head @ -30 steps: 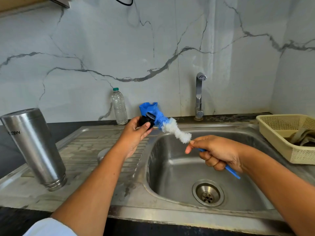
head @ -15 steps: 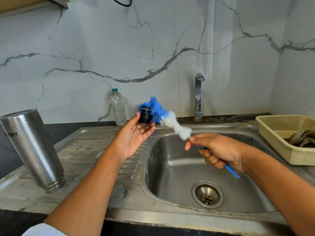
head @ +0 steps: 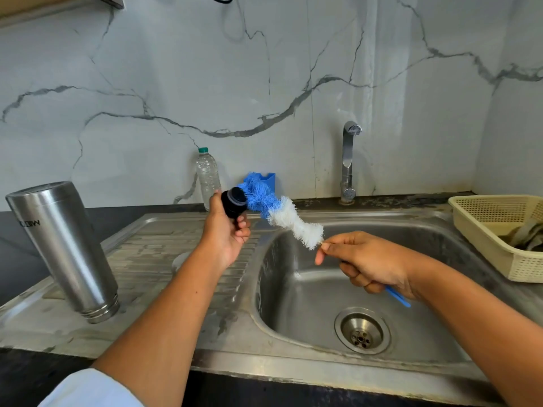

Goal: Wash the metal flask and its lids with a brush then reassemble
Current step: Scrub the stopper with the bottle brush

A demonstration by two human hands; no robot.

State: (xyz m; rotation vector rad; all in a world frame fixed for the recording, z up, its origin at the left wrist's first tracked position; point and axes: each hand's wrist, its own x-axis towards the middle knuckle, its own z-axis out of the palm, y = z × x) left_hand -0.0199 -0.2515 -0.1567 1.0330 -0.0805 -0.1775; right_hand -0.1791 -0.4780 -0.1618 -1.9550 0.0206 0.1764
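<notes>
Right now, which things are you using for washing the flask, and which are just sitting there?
For the job: shiny steel flask, upside down on the draining board; small round black lid, in the left hand; fluffy blue-and-white bottle brush, in the right hand.
Just lying about: clear plastic bottle with green cap; cream plastic basket holding a cloth.

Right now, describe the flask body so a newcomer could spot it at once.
Start at the steel sink; its ribbed drainboard runs to the left. At the drainboard's left end stands the metal flask, mouth down on its threaded neck. Unlike the clear plastic bottle by the wall, it is opaque brushed steel with inverted lettering.
</notes>
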